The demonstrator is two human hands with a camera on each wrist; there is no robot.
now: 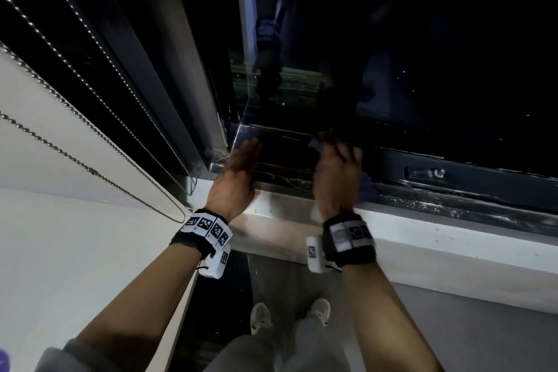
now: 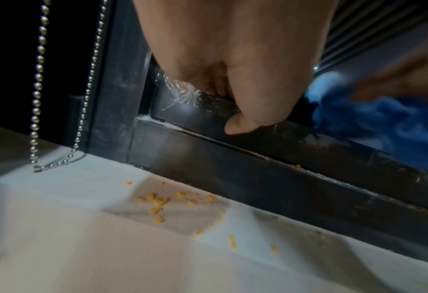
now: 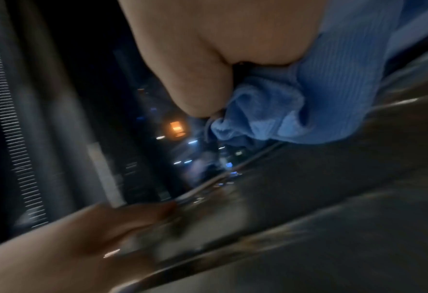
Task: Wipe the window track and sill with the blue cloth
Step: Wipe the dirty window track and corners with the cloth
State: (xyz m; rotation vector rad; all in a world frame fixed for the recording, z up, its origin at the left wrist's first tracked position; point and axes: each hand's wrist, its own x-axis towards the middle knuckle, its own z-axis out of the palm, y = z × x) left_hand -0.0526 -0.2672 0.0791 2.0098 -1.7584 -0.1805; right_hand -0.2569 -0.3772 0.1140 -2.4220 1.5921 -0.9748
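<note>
The dark window track (image 1: 287,174) runs along the foot of the glass, above the white sill (image 1: 422,229). My right hand (image 1: 338,169) grips the bunched blue cloth (image 3: 296,109) and holds it down in the track; it is blurred. The cloth (image 2: 383,128) also shows as a blue lump to the right of my left hand. My left hand (image 1: 238,169) lies with straight fingers on the track at its left corner, its thumb (image 2: 235,126) against the rail, holding nothing. Yellow crumbs (image 2: 157,202) are scattered on the sill (image 2: 82,228), and pale grit lines the track edge (image 2: 296,166).
A bead chain (image 2: 38,99) hangs from the blind at the left and ends on the sill corner. A sash latch (image 1: 424,174) sits on the dark frame to the right. The upright frame (image 1: 181,84) closes the corner. My feet (image 1: 290,314) stand on the floor below.
</note>
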